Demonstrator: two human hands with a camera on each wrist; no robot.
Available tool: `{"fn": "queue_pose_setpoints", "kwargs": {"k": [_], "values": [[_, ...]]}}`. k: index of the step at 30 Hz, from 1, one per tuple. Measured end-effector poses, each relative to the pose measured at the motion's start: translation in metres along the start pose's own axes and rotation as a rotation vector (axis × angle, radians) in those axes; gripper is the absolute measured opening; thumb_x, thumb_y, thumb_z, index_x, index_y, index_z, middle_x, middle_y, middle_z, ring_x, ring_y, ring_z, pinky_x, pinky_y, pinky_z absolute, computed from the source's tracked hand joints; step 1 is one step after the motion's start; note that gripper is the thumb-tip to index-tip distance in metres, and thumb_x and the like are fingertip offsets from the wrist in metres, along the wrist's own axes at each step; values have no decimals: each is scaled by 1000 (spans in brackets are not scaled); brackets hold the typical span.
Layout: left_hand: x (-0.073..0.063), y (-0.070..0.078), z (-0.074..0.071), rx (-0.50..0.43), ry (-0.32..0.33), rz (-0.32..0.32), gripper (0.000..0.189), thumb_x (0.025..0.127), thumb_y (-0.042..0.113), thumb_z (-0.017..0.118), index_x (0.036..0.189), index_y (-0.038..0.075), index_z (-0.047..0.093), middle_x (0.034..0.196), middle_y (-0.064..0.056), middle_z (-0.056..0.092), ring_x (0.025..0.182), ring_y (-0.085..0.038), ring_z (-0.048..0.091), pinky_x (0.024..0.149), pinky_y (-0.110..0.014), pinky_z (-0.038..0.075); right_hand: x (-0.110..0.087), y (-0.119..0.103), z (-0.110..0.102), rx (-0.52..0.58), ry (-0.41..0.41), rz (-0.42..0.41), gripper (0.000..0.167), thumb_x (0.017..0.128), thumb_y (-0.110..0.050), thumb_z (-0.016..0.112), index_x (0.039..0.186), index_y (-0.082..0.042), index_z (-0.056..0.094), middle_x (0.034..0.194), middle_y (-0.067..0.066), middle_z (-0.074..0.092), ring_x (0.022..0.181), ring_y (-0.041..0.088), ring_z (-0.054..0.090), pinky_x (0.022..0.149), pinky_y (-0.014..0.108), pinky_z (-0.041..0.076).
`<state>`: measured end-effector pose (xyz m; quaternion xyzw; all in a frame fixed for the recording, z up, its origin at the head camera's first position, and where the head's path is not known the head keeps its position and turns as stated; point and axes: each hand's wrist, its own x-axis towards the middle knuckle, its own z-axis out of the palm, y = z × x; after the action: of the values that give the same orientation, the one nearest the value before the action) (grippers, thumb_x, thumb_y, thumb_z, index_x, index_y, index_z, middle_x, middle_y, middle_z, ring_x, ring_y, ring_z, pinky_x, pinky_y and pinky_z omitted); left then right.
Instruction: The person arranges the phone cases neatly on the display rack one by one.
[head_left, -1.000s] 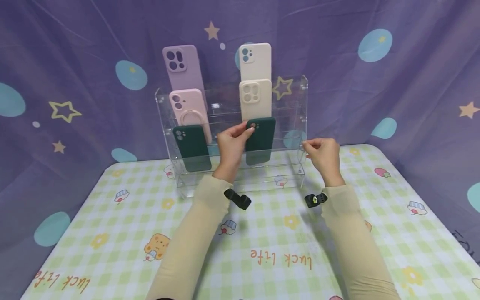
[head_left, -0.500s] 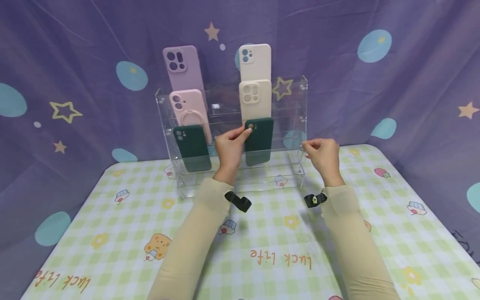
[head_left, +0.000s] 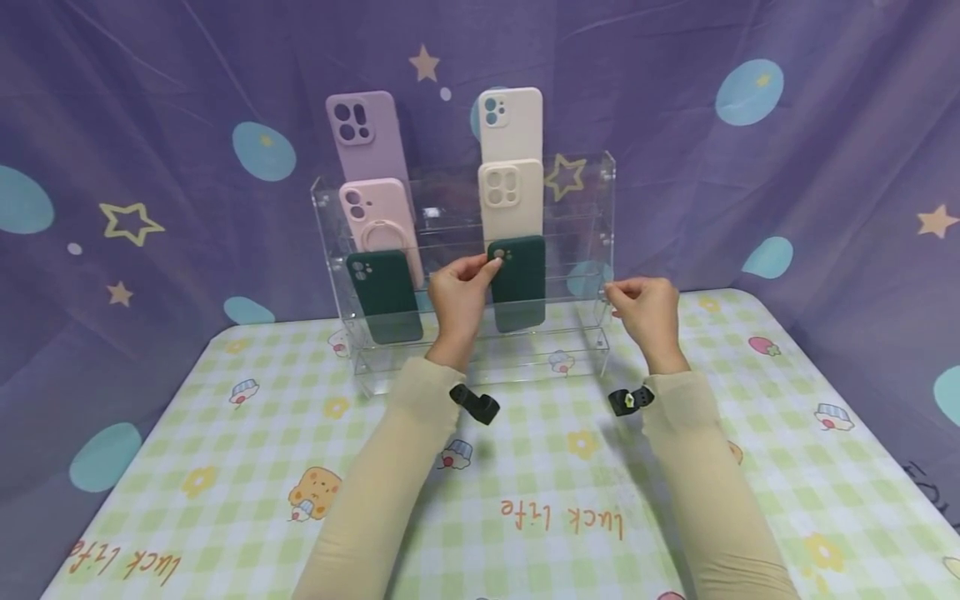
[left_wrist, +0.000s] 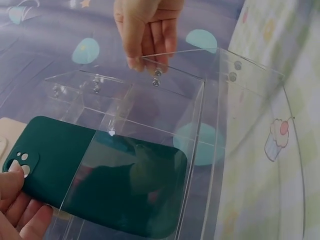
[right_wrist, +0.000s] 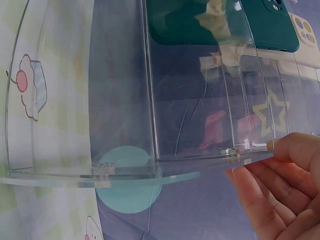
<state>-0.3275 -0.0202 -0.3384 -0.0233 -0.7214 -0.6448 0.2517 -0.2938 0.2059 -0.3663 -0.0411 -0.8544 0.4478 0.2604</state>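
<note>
In the head view my left hand [head_left: 459,304] pinches the upper left corner of a dark green phone case [head_left: 520,287] between thumb and fingers. The case stands nearly upright in the front tier of a clear acrylic display stand [head_left: 609,200]; its lower part sits behind the front panel. In the left wrist view the thumb [left_wrist: 12,175] lies by the camera cutout of that case. My right hand [head_left: 651,317] pinches the edge of the stand's right side panel, as the right wrist view also shows with the fingers [right_wrist: 295,155] on either side of it.
On the stand's left, a second green case [head_left: 384,292] stands before a pink case [head_left: 375,204] and a purple case [head_left: 378,133]. Behind the held case rise a cream case [head_left: 517,200] and a white case [head_left: 521,125]. A checked cloth [head_left: 555,467] covers the table; a purple curtain hangs behind.
The green case has shifted slightly left at its top and now stands straighter, with my left hand moving a little left too. My right hand has stayed on the side panel.
</note>
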Motion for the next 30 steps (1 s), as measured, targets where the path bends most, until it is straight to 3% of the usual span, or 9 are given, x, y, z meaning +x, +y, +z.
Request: {"fn": "queue_pose_setpoints", "kwargs": {"k": [5,17,22,30], "values": [[-2,-2,1,24,8,65,21,78,19,79,90,2,76,82,-11,72,65,-7,61,56,-15,46,-1,0,1,3,0,4,20,88,-14,65,92,3,74,84,19,71,64,28,68,50,13,49],[-4,-6,0,-58,2,111,21,81,14,76,97,2,72,92,-11,71,77,-16,66,67,-21,53,-1,-1,0,-2,8,4,20,88,-15,65,91,2,74,83,18,71,58,18,66,50,12,48],[-2,-6,0,-27,9,103,19,80,17,77,95,5,75,87,-7,72,71,-12,64,59,-18,49,0,-2,-1,-9,7,0,20,88,-15,64,91,2,75,83,18,71,56,13,64,50,12,48],[4,0,-5,30,-26,70,19,76,18,81,89,5,77,81,-9,73,66,-8,63,54,-17,45,-1,-3,-1,-1,-2,5,21,89,-15,64,91,3,74,83,19,71,61,22,68,51,12,49]]}}
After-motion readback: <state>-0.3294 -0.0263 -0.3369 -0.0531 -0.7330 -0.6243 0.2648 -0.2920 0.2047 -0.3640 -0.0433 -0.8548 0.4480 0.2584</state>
